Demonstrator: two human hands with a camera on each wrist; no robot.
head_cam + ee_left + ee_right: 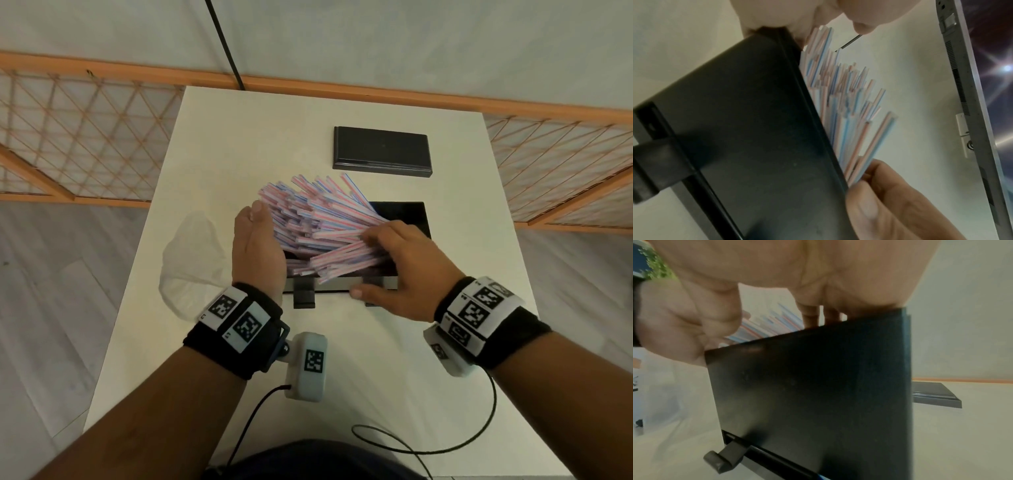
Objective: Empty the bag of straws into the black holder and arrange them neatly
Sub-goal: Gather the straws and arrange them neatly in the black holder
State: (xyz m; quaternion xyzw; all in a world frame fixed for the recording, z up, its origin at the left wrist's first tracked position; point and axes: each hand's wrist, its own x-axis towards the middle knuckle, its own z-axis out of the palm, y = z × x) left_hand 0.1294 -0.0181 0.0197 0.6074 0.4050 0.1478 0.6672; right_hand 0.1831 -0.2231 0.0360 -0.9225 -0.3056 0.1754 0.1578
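From the head view the striped straws (pixel 308 219) fan out leftward from the black holder (pixel 411 216) on the white table (pixel 212 144); the left hand (pixel 257 246), fingers straight, presses their ends, and the right hand (pixel 404 263) curls over the bundle. Only the right wrist view shows the holder's front wall and foot. The empty bag (pixel 191 260) lies left; the black lid (pixel 382 150) sits behind.
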